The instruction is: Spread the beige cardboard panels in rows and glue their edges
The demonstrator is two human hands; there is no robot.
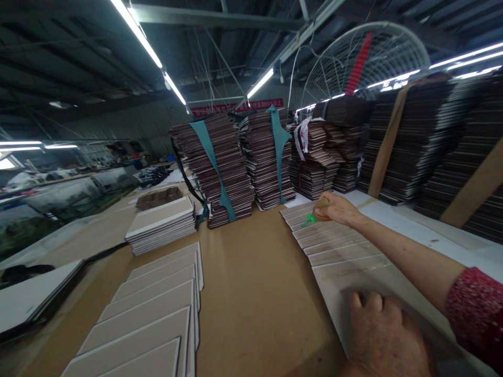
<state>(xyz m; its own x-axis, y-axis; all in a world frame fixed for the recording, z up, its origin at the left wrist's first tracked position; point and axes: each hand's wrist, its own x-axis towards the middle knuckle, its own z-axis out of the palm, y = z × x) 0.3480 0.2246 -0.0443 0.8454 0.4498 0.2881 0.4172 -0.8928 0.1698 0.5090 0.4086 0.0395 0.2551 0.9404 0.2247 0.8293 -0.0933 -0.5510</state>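
My right hand [336, 208] reaches far forward over a fanned row of pale board sheets [338, 251] on the brown table [251, 283]. It is closed round a small tool with a green tip [310, 219], which looks like a brush and touches the far sheets. My left hand [383, 335] lies flat, fingers stretched, on the nearest sheet of the same row at the bottom right. It holds nothing.
A second fanned row of pale sheets [157, 314] lies at the left, with a neat stack of sheets [163, 225] behind it. Tall bundles of dark flattened cartons [226, 167] bound with teal straps stand at the back. More carton stacks [432, 141] line the right, below a large fan [361, 57].
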